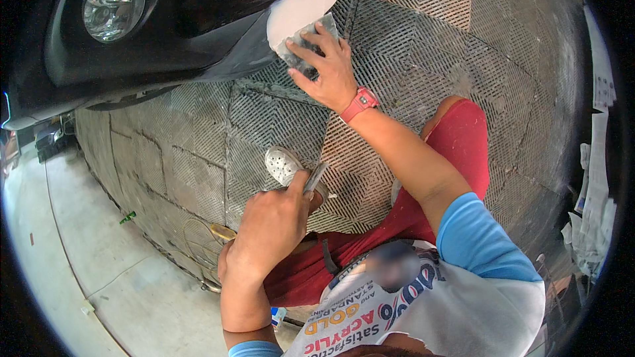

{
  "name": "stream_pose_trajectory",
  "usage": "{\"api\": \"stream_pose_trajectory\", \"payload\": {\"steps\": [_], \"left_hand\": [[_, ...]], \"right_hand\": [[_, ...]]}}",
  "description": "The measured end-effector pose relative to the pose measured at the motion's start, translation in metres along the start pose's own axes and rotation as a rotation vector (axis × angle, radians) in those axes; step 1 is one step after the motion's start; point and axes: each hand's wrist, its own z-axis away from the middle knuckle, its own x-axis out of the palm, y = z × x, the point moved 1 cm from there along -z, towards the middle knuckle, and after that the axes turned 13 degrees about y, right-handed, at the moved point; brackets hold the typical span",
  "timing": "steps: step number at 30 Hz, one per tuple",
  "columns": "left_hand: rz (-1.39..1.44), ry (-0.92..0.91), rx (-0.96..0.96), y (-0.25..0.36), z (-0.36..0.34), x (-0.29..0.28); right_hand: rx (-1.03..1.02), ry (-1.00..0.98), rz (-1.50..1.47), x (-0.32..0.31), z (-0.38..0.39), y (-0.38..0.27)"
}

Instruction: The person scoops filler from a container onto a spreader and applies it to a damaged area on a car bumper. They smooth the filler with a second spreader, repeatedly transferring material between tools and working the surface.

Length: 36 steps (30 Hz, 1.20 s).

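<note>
A smooth white-pink filler patch (301, 10) covers the lower corner of a black car bumper (192, 36). My right hand (334, 79), with a red watch on its wrist, holds a thin grey spreader plate (297, 59) against the near end of the patch. Its fingers lie spread over the plate and the thumb is at the lower edge. My left hand (274, 225) is closed, lower down in front of my body. A narrow grey flat piece (317, 177) sticks out past its thumb, seen almost edge-on, so its exact kind is unclear.
A round lamp (114, 6) sits in the bumper at upper left. Ribbed grey mats (410, 39) cover the floor, giving way to pale concrete (53, 225) on the left. A yellow-handled item (223, 232) lies beside my left wrist. Papers (595, 178) hang at far right.
</note>
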Motion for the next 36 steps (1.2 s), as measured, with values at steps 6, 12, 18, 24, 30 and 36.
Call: {"api": "stream_pose_trajectory", "payload": {"steps": [6,12,18,24,30,36], "left_hand": [[-0.048,0.043,0.068,-0.001,-0.001,0.006],[-0.016,0.023,0.006,0.003,0.005,0.006],[-0.012,0.027,0.005,0.001,0.006,0.004],[-0.016,-0.003,-0.020,0.000,0.006,0.003],[-0.004,-0.006,-0.025,-0.005,0.008,0.003],[-0.012,0.012,-0.001,-0.006,0.005,0.004]], "right_hand": [[-0.015,-0.032,0.018,-0.010,0.020,0.023],[0.068,0.168,-0.057,-0.026,-0.043,0.082],[-0.005,0.132,-0.024,-0.018,-0.075,0.104],[-0.046,0.123,-0.053,-0.016,-0.078,0.108],[-0.038,0.078,-0.047,-0.012,-0.042,0.092],[-0.021,0.009,-0.132,-0.012,-0.011,0.083]]}}
